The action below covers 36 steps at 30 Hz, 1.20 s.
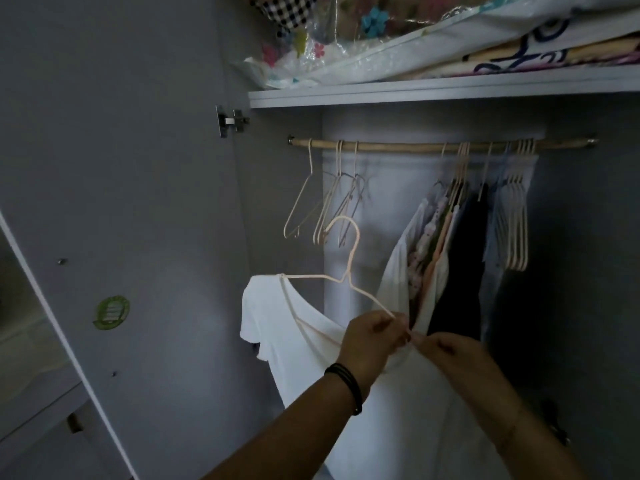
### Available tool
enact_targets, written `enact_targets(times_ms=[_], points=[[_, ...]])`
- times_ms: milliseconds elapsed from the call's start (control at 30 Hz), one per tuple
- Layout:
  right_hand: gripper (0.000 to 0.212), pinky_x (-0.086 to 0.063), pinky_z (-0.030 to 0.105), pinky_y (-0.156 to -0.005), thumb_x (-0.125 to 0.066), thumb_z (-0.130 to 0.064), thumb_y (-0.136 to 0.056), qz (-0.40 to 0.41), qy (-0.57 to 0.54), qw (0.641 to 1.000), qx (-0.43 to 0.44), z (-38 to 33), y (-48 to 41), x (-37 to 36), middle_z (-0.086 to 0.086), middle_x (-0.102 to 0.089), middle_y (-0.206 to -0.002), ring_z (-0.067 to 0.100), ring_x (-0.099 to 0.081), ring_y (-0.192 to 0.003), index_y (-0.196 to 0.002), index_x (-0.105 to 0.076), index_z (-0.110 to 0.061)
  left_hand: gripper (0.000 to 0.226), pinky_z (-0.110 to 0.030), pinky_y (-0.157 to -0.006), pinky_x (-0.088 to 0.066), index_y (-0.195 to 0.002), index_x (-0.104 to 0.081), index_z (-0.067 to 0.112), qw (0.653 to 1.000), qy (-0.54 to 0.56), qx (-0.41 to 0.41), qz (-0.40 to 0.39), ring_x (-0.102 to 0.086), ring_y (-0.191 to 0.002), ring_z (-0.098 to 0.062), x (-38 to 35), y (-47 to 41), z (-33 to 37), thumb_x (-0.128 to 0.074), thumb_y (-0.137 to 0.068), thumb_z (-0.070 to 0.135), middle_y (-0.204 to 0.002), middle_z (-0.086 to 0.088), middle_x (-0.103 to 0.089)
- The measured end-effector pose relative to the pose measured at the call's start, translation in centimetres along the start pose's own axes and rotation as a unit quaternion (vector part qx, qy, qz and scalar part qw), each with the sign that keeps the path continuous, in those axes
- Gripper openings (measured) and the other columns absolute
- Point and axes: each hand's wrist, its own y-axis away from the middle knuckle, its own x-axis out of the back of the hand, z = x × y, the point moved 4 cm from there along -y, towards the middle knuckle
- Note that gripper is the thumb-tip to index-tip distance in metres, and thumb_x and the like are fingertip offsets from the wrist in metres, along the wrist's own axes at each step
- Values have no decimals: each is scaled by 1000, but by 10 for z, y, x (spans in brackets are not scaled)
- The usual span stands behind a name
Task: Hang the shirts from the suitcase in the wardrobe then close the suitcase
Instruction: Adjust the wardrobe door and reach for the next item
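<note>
Wardrobe: grey wardrobe (277,202), open, its door (121,168) swung to our left.
Shelf: grey shelf (415,93) above, loaded with bagged patterned bedding.
Rail: wooden rail (398,146) under the shelf. It carries bare pale hangers (325,202) on its left part and hung clothes (450,244) on its right. The stretch between them is free.
Task item: white short-sleeved shirt (298,341), held low in front of the rail, not yet hung. One shoulder sits on the pale wire hanger (344,279); the other is still off it.
Left hand (370,341): fingers pinch the hanger's free arm tip.
Right hand (446,348): fingers pinch the shirt's neck cloth just beside that tip.
Step (our judgement): threading the second shoulder on.
Risk 1: the seated shoulder could slide off, since the hanger tilts toward our hands and thin wire gives little hold.
Risk 2: the arm tip could snag or stretch the neckline if we pull the cloth across it too hard.
Risk 3: on the lift, the hook could catch the bare hangers close behind it.
Hidden: the suitcase is out of view. The shirt's hem is cut off by the frame edge. Our fingertips overlap, so we cannot tell the exact contact. The wardrobe's right side is too dark to read.
</note>
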Motion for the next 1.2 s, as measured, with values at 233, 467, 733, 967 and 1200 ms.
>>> enact_targets(times_ms=[233, 467, 733, 967, 1200], points=[[22, -43, 44, -96, -48, -6, -94, -32, -129, 985, -110, 2, 20, -26, 31, -63, -106, 32, -57, -94, -102, -62, 10, 11, -11, -63, -47, -83, -68, 16, 999, -21, -1, -33, -57, -64, -4, 14, -8, -6, -62, -90, 11, -68, 7, -64], [21, -43, 42, -99, -49, -5, -93, -17, -254, 954, -159, 12, 15, -40, 30, -60, -114, 31, -57, -101, -104, -60, 9, 24, -8, -65, -47, -115, -65, 4, 996, -3, 21, -85, -60, -68, 2, 16, -28, -13, -58, -92, 11, -82, 3, -64], [16, -48, 33, -82, -48, -4, -94, -3, -277, 950, -145, 4, -40, -46, 16, -65, -91, 24, -59, -86, -88, -62, -4, 24, -30, -92, -51, -114, -67, 8, 999, 2, 21, -41, -62, -95, -15, 16, -81, -7, -59, -92, 14, -112, -7, -67], [20, -48, 28, -71, -48, -9, -95, 18, -228, 971, -72, -19, -105, -45, 11, -67, -86, 20, -61, -81, -85, -65, -10, 24, -26, -79, -50, -113, -67, 6, 999, 52, 7, -14, -62, -74, -10, 22, -140, 23, -61, -91, 13, -82, 0, -67], [18, -53, 16, -71, -53, -17, -94, 38, -175, 983, -33, -38, -154, -35, -6, -70, -82, 8, -65, -80, -86, -67, -25, 26, -18, -69, -56, -113, -66, 0, 995, 96, -14, -9, -64, -68, -10, 17, -191, 50, -62, -89, 8, -75, 1, -68]])
